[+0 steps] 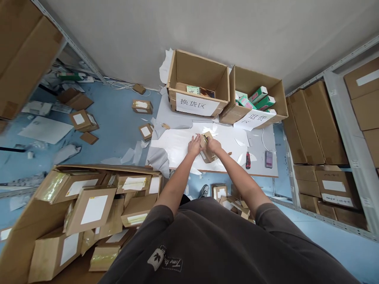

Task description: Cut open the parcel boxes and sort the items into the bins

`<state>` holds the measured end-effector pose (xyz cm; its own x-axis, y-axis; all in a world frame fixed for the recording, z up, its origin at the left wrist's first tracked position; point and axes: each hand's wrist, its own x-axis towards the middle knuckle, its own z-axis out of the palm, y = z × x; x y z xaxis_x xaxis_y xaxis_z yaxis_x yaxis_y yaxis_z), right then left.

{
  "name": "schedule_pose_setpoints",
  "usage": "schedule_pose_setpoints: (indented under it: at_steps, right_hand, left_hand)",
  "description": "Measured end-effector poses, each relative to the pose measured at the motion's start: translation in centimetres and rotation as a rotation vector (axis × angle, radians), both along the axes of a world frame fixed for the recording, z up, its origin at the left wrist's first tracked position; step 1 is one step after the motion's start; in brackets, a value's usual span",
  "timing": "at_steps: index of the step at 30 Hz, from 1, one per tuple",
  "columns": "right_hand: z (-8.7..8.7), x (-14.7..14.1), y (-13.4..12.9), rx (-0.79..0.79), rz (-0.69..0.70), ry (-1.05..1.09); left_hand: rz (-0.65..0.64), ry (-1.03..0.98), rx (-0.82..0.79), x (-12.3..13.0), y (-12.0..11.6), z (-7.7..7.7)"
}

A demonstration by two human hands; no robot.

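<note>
A small taped cardboard box [209, 156] lies on the white worktable in front of me, within reach of both hands. My left hand [194, 146] grips its left side, with the fingers stretched along the edge. On the upper right of the box, my right hand [214, 145] has its fingers curled over the top. A small dark and yellowish patch shows by those fingertips, too small to make out. To the right on the table are a red and black utility knife [248, 160] and a phone [269, 159]. Paper scraps [240, 142] lie around the box.
Two open labelled cartons [194, 104] [257, 118] stand along the table's back, the right one holding green boxes. A large carton [17, 240] of parcels is at my lower left. Shelves with boxes [315, 122] line the right. Parcels [84, 120] and scraps litter the blue floor.
</note>
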<state>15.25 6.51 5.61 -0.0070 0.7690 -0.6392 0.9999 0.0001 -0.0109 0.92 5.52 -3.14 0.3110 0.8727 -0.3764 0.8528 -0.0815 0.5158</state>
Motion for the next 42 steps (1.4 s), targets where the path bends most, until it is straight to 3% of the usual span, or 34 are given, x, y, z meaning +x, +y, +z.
schedule_pose_setpoints:
  at_steps: [6,14,19,27,30,36,42]
  right_hand:
    - [0.3,0.9,-2.9,-0.034,-0.001,-0.027]
    - [2.2,5.5,-13.2,-0.133,-0.049,-0.055]
    - [2.4,6.1,-15.7,-0.129,-0.106,-0.048]
    - [3.4,7.9,-14.7,-0.013,-0.098,0.041]
    - [3.0,7.7,-12.1,0.046,-0.109,0.050]
    - [1.0,4.8,-5.8,0.073,-0.086,0.135]
    - [-0.1,3.1,-4.2,0.024,-0.061,0.113]
  left_hand:
    - [-0.012,0.073,-0.022,0.1,-0.1,0.3]
    - [-0.006,0.129,-0.030,1.2,0.2,0.3]
    - [-0.024,0.132,-0.022,0.9,0.3,0.3]
    - [-0.072,0.144,-0.039,0.2,0.8,0.5]
    - [-0.063,0.154,-0.057,0.4,0.8,0.7]
    - [-0.047,0.156,-0.078,0.6,0.6,1.3]
    - [-0.039,0.139,-0.077,0.6,0.5,1.2]
